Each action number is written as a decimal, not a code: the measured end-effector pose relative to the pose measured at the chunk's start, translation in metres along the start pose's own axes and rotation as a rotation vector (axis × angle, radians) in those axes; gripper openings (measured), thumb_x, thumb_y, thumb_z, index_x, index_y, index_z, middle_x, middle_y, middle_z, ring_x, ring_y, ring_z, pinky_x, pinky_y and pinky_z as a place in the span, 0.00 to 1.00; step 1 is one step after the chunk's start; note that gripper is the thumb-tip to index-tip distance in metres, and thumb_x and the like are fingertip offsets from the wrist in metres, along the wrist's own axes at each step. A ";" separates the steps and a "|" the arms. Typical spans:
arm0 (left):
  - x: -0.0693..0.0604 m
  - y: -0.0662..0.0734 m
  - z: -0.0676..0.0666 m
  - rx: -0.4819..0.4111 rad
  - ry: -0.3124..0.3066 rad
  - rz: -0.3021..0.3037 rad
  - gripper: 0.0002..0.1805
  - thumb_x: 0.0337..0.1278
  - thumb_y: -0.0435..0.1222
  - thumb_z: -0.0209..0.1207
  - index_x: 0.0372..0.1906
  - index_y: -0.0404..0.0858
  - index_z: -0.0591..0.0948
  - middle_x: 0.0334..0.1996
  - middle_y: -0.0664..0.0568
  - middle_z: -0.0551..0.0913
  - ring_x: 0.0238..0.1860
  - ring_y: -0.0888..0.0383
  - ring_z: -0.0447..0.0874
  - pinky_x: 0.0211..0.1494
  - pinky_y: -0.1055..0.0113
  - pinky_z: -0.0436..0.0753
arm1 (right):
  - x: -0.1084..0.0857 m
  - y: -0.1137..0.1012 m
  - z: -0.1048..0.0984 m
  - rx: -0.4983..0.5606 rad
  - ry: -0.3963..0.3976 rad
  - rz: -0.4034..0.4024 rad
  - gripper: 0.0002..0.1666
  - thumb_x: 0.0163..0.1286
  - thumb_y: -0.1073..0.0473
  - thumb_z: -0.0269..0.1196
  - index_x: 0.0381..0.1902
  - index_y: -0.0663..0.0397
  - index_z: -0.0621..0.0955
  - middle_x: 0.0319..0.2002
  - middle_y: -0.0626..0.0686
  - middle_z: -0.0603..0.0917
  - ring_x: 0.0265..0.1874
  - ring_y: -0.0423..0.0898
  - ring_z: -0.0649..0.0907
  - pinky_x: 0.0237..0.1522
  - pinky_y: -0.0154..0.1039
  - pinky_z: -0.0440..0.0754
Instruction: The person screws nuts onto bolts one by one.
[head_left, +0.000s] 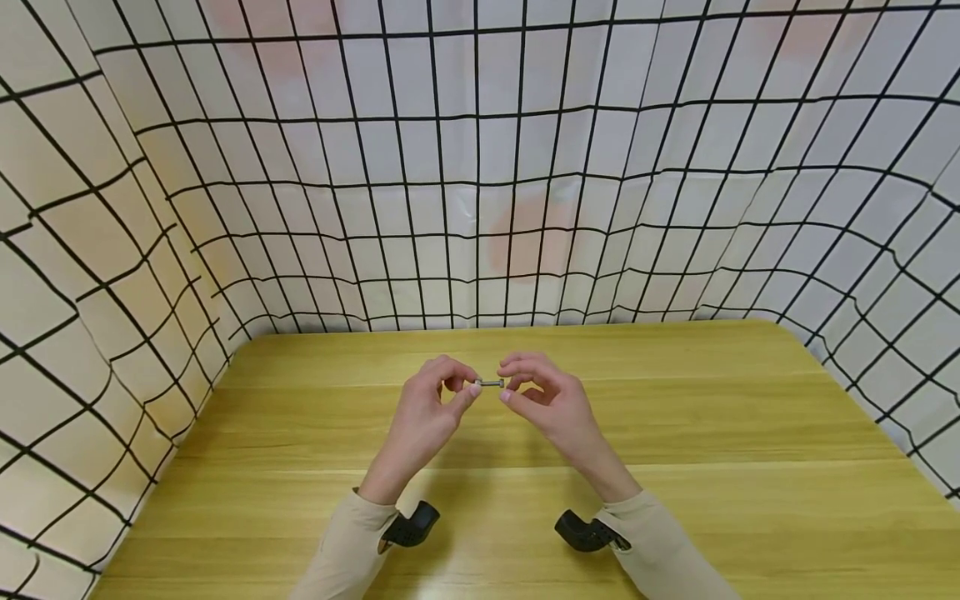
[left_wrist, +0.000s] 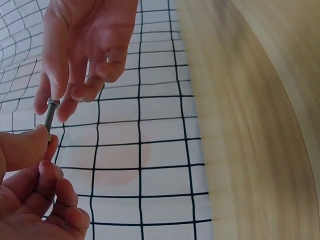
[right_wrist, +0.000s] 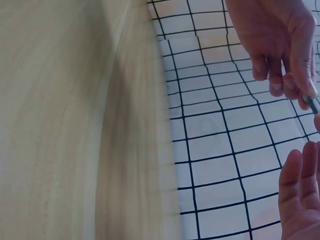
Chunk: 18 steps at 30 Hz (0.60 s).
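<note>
A small metal bolt [head_left: 491,383] is held level above the table between the two hands. My left hand [head_left: 429,410] pinches its left end between thumb and index finger, which partly hide that end. At the bolt's other end sits a wider hex piece [left_wrist: 53,102]; whether this is a nut or the head I cannot tell. Around that end my right hand [head_left: 551,404] has its thumb and index finger spread apart in the head view, with a gap on either side. The right wrist view catches only a short part of the bolt [right_wrist: 312,103] at its edge.
Beneath the hands lies a yellow wood-grain table [head_left: 300,517]. A white sheet with a black grid [head_left: 420,200] rises behind it and along both sides. Each wrist wears a black camera mount [head_left: 411,525] over a beige sleeve [head_left: 348,542].
</note>
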<state>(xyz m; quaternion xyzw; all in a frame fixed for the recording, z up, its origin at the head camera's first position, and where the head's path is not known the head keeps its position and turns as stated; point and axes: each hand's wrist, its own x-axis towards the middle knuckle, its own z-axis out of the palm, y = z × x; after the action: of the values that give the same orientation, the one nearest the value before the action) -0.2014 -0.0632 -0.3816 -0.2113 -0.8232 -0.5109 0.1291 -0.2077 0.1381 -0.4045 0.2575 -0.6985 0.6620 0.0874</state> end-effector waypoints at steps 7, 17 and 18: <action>0.000 0.001 0.000 -0.009 0.002 0.008 0.03 0.61 0.31 0.65 0.37 0.41 0.82 0.28 0.55 0.70 0.36 0.57 0.68 0.39 0.58 0.67 | 0.000 -0.002 0.003 -0.010 0.038 0.041 0.11 0.65 0.72 0.65 0.46 0.63 0.82 0.50 0.58 0.79 0.43 0.50 0.78 0.42 0.39 0.81; -0.001 0.002 0.000 -0.005 -0.027 0.043 0.02 0.62 0.33 0.65 0.37 0.41 0.82 0.29 0.57 0.71 0.38 0.49 0.71 0.40 0.59 0.66 | 0.000 -0.032 0.009 -0.063 0.055 0.129 0.05 0.71 0.67 0.61 0.37 0.66 0.82 0.37 0.59 0.81 0.34 0.49 0.78 0.35 0.39 0.78; -0.001 0.003 0.000 -0.004 -0.031 0.046 0.02 0.62 0.33 0.65 0.37 0.42 0.82 0.29 0.57 0.71 0.38 0.48 0.71 0.40 0.58 0.67 | 0.000 -0.033 0.009 -0.076 0.056 0.136 0.06 0.71 0.67 0.61 0.36 0.66 0.82 0.36 0.60 0.81 0.32 0.50 0.78 0.34 0.38 0.78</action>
<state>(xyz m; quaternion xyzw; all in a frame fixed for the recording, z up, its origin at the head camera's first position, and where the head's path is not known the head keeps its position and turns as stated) -0.1992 -0.0619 -0.3799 -0.2380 -0.8189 -0.5064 0.1276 -0.1897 0.1296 -0.3769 0.1873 -0.7362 0.6463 0.0715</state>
